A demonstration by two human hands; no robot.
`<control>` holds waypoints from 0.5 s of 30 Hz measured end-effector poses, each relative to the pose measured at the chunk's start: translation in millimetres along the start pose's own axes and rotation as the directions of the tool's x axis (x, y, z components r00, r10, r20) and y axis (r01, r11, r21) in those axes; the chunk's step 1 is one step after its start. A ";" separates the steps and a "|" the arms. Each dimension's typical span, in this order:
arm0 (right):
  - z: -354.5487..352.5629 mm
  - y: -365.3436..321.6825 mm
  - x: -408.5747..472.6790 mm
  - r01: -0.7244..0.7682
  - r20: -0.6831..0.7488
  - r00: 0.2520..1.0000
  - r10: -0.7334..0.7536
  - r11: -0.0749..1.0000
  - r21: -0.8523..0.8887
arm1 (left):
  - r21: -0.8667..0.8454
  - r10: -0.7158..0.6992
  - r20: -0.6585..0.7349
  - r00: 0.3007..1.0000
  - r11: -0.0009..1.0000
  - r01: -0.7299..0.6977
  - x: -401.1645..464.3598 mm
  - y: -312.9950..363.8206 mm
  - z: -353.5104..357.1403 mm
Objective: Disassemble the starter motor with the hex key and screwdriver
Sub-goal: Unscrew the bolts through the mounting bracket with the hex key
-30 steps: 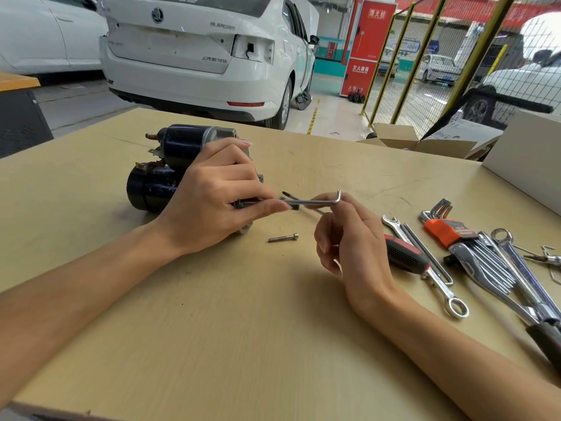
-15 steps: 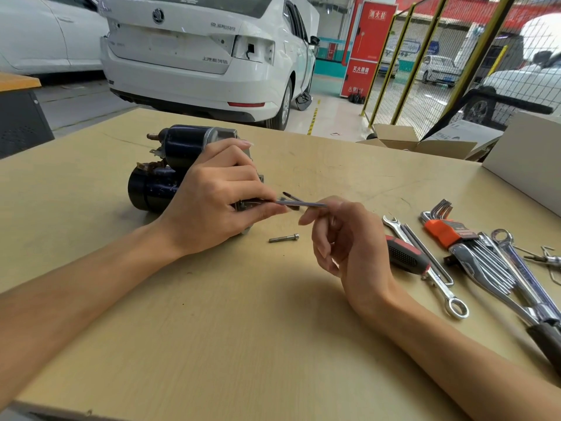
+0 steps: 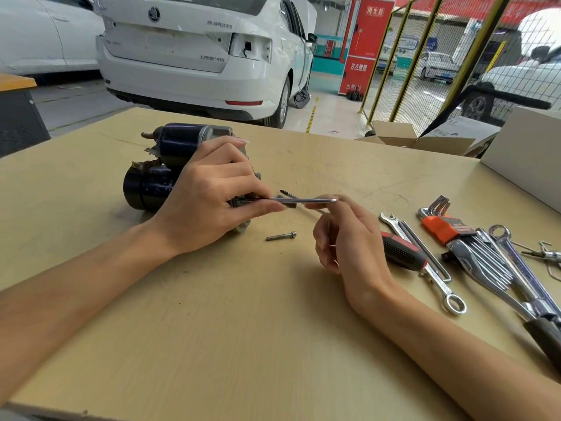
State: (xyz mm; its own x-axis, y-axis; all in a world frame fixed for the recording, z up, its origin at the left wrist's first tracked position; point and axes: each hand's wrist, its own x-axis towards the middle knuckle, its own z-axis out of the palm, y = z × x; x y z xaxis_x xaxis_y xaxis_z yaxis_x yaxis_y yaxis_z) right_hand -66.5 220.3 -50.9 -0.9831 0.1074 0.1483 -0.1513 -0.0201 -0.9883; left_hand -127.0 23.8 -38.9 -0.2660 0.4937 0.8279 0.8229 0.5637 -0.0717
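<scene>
Bolt-removal step w/ hex key (image 3: 303,200): left hand (image 3: 209,202) grips starter motor (image 3: 158,177) at table's (image 3: 243,329) 10 o'clock, right hand (image 3: 349,241) pinches key's end, one loose bolt (image 3: 280,237) out; next likely another turn, keeping key seated

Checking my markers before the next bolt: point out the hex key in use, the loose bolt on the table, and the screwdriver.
hex key (image 3: 303,200), head view, mid-shaft.
loose bolt (image 3: 280,237), head view, middle of shank.
screwdriver (image 3: 402,252), head view, on handle.
</scene>
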 end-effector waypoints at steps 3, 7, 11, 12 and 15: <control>0.9 -1.9 -0.3 -0.024 0.042 0.999 0.020 0.997 0.079 | -0.015 0.011 0.001 1.000 1.000 -0.011 -0.2 -0.2 -0.2; 2.5 -2.7 -1.0 0.012 0.152 0.988 -0.031 0.992 0.124 | -0.015 0.035 0.007 0.999 0.999 -0.035 -0.2 -0.1 -1.0; 1.7 -1.6 -3.0 0.099 0.235 0.963 -0.135 0.982 0.161 | -0.004 0.034 0.004 0.999 0.999 -0.034 -0.2 0.3 -1.1; 1.4 -1.6 -3.2 0.115 0.244 0.957 -0.154 0.979 0.166 | -0.002 0.034 0.006 0.999 0.999 -0.034 -0.3 0.3 -1.1; 0.2 -2.4 -3.7 0.135 0.249 0.953 -0.171 0.979 0.154 | 0.002 0.038 0.014 0.999 0.999 -0.038 -0.4 0.1 -1.0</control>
State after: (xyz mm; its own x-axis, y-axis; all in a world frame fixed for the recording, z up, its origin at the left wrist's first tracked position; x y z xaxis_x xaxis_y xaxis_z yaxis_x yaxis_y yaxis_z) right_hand -62.5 219.8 -49.1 -0.9371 -0.1417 0.3191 -0.2967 -0.1582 -0.9418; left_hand -126.3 22.9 -38.7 -0.2410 0.5239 0.8170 0.8315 0.5456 -0.1046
